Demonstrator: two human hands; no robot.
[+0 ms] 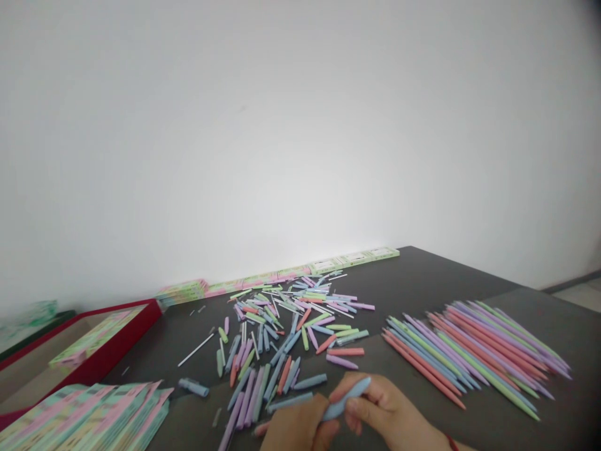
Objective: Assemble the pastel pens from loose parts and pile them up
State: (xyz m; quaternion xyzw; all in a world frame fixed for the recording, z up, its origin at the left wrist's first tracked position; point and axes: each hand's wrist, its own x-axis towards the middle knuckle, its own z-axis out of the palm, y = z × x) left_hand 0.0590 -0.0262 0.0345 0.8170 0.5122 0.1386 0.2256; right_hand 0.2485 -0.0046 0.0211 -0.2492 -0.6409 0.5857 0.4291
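Observation:
A light-blue pen (347, 399) with a tapered tip is held between both hands at the near edge of the view, tilted up to the right. My left hand (298, 423) is closed round its lower end, and its fingers are partly hidden. Thumb and fingers of my right hand (382, 410) pinch the upper part, leaving the tip showing. Just beyond the hands lie loose pastel pen parts (253, 394) in blue, purple, green and red. White refill sticks (195, 349) are mixed among them and scattered to the left. To the right rests a pile of long pointed pens (469, 351).
A red open box (113, 338) holding a pastel carton stands at the left. Stacked printed packs (94, 416) fill the near left corner. Along the wall (300, 138) runs a row of flat cartons (282, 274) on the dark table (375, 275).

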